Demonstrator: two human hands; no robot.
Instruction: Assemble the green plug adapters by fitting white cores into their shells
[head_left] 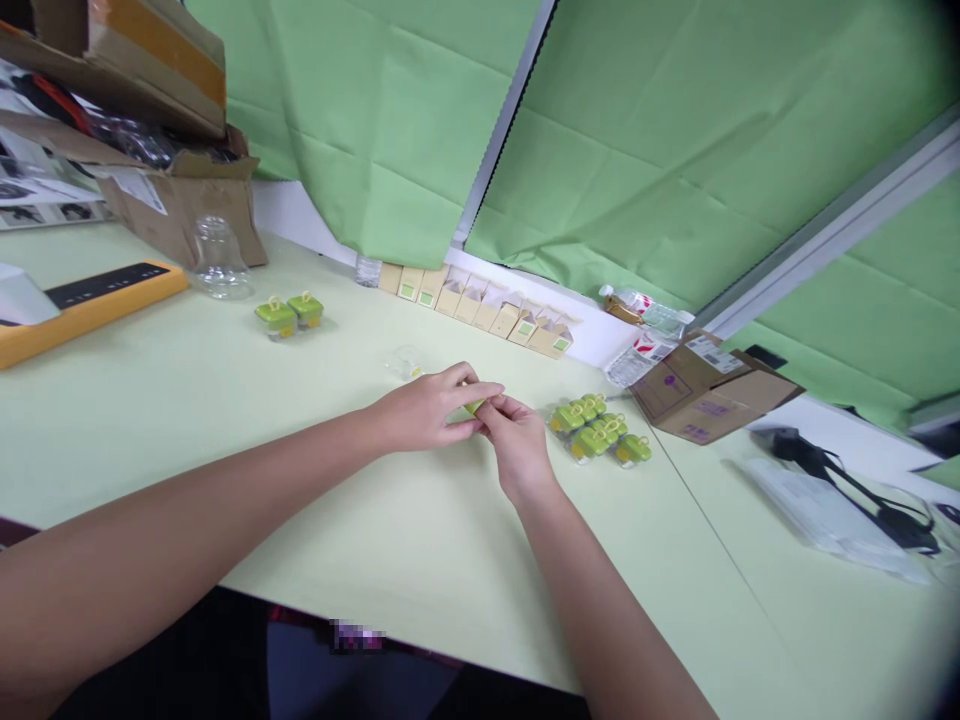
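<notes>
Over the middle of the table, my left hand (431, 408) and my right hand (516, 435) meet with fingers closed on one small green lid (474, 406). Most of that lid is hidden by the fingers. Just beyond my left hand lies a small clear plastic container (405, 362) with a bit of yellow at its edge. To the right of my right hand stands a group of several small clear boxes with green lids (592, 438), each topped by a pale yellow loop. Two more such green-lidded boxes (277, 318) sit at the left.
A row of small cardboard boxes (472, 302) lines the back edge. A clear jar (219, 262), an orange power strip (161, 277) and open cartons (187, 200) are at left. Plastic bottles (645, 350), a brown carton (705, 390) and a black strap (847, 490) lie at right.
</notes>
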